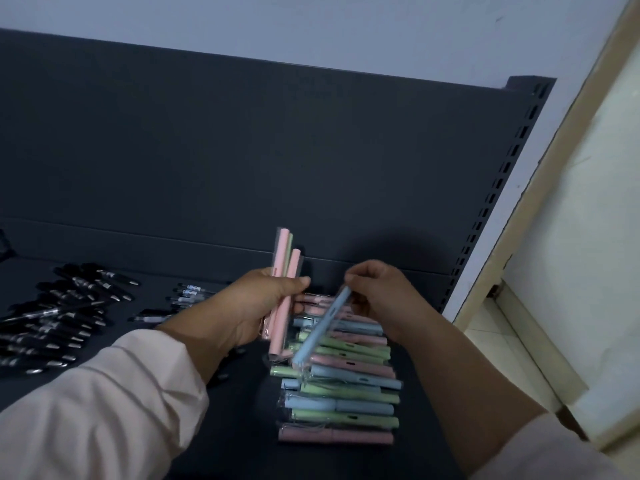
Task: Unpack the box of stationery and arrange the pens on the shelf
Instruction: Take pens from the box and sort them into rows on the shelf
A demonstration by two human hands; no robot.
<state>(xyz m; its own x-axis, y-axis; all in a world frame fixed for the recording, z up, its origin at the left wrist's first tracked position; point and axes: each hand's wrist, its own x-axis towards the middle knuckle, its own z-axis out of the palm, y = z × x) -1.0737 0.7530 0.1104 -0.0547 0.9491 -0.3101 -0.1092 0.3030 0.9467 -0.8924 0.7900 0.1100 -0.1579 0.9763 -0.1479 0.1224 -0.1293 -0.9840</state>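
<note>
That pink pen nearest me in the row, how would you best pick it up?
Probably by its right end, from above. The pink pen lies flat and crosswise, its far side packed against a green pen, so only its ends and near side are free to pinch.

A shop: slotted display shelf [242, 174] stocked with pens [341, 375].

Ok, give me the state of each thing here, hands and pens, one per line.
Left hand: grips upright pink and green pens.
Right hand: pinches tilted blue pen.
Pastel pens: lying sideways, stacked in a row on the shelf.
Black pens: lying flat at left.
</note>
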